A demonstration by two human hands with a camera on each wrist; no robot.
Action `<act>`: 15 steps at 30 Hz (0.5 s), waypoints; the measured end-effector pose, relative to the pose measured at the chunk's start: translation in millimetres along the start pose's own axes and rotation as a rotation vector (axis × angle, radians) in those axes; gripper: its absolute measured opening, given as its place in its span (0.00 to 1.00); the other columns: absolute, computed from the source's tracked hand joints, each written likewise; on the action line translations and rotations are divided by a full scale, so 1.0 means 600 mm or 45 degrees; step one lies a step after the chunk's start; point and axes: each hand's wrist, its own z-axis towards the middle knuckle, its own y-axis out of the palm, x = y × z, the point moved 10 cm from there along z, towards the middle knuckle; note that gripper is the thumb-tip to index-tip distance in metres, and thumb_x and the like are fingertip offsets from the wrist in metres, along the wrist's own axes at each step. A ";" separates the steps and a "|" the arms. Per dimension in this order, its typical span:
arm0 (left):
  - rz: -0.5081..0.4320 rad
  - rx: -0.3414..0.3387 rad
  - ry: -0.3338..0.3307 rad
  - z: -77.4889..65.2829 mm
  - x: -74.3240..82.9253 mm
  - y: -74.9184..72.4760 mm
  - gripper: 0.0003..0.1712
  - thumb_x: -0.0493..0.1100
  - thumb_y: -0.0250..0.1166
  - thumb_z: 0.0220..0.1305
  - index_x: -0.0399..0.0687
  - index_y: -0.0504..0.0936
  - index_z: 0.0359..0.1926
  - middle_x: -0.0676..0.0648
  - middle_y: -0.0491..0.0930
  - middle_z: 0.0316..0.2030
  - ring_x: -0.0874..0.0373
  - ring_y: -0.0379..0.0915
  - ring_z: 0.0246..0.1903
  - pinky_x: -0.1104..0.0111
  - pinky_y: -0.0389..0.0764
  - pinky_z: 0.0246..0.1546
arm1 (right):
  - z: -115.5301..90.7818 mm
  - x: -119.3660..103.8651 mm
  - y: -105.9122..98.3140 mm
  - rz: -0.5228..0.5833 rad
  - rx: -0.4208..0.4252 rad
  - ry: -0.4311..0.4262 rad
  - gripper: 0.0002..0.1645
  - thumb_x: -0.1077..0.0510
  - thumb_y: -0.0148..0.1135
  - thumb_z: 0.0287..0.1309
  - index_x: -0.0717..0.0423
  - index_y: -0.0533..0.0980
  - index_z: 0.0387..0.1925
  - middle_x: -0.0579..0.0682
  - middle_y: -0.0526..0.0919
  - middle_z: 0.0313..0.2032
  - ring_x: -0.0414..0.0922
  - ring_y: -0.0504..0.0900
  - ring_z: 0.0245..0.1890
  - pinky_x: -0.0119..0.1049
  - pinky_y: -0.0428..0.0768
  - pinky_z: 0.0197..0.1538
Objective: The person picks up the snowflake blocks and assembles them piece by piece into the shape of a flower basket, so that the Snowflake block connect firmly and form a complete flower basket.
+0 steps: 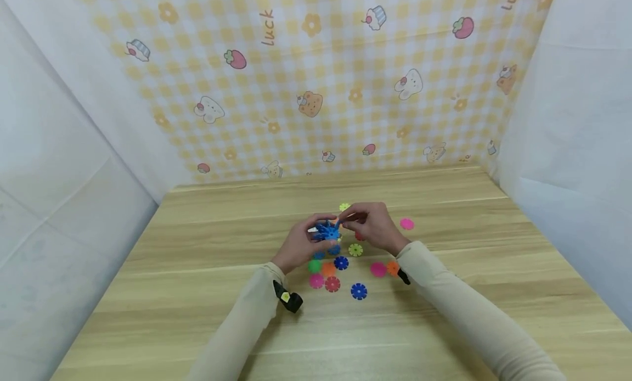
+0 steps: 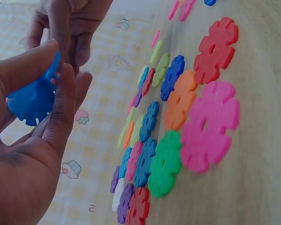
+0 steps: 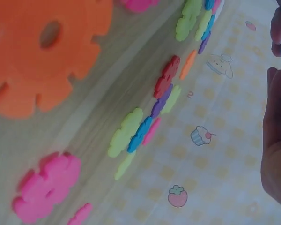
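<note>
My left hand (image 1: pixel 299 242) holds a cluster of interlocked blue notched plastic discs (image 1: pixel 332 234) above the table. In the left wrist view, the thumb and fingers lie around a blue disc (image 2: pixel 33 103), and another blue disc (image 2: pixel 53 65) stands up edge-on from it. My right hand (image 1: pixel 373 225) meets the cluster from the right; its thumb and forefinger pinch that upright disc at the top of the cluster. Fingers hide part of the joint. Only a sliver of blue shows at the right wrist view's edge.
Loose notched discs lie flat on the wooden table (image 1: pixel 197 315) under and around the hands: a dark blue disc (image 1: pixel 359 291), a red one (image 1: pixel 332 284), a green one (image 1: pixel 315 266), a pink one (image 1: pixel 407 224) and several more. A checked cloth (image 1: pixel 316 68) hangs behind.
</note>
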 end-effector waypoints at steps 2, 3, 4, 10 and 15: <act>-0.004 0.053 -0.014 -0.001 -0.003 -0.010 0.30 0.41 0.71 0.63 0.57 0.75 0.66 0.45 0.74 0.65 0.46 0.76 0.62 0.53 0.79 0.62 | -0.002 0.006 0.004 -0.042 -0.036 0.039 0.07 0.66 0.66 0.61 0.58 0.85 0.41 0.56 0.89 0.40 0.50 0.89 0.37 0.35 0.87 0.39; -0.006 0.077 -0.025 -0.002 -0.005 -0.015 0.30 0.42 0.71 0.63 0.57 0.75 0.65 0.46 0.74 0.64 0.46 0.77 0.61 0.54 0.81 0.60 | -0.002 0.009 0.010 -0.075 -0.080 0.050 0.07 0.66 0.66 0.61 0.59 0.85 0.40 0.56 0.89 0.39 0.50 0.88 0.35 0.34 0.86 0.38; -0.008 0.101 -0.032 -0.003 -0.007 -0.019 0.29 0.41 0.71 0.63 0.57 0.75 0.65 0.46 0.75 0.64 0.47 0.77 0.61 0.56 0.82 0.58 | -0.002 0.011 0.018 -0.118 -0.133 0.050 0.06 0.67 0.65 0.61 0.60 0.85 0.40 0.56 0.89 0.38 0.49 0.87 0.34 0.33 0.85 0.37; -0.042 0.182 -0.047 -0.005 -0.010 -0.035 0.26 0.41 0.71 0.63 0.55 0.76 0.61 0.45 0.75 0.64 0.44 0.79 0.58 0.58 0.86 0.51 | 0.000 0.015 0.081 -0.399 -0.451 0.011 0.08 0.67 0.66 0.59 0.59 0.86 0.40 0.52 0.88 0.34 0.39 0.81 0.29 0.30 0.82 0.35; -0.033 0.163 0.000 -0.002 -0.004 -0.031 0.27 0.40 0.70 0.64 0.54 0.75 0.63 0.46 0.76 0.63 0.46 0.75 0.63 0.57 0.83 0.56 | 0.009 0.030 0.109 -0.564 -0.514 0.122 0.15 0.60 0.71 0.55 0.58 0.85 0.46 0.47 0.83 0.26 0.39 0.75 0.24 0.29 0.76 0.29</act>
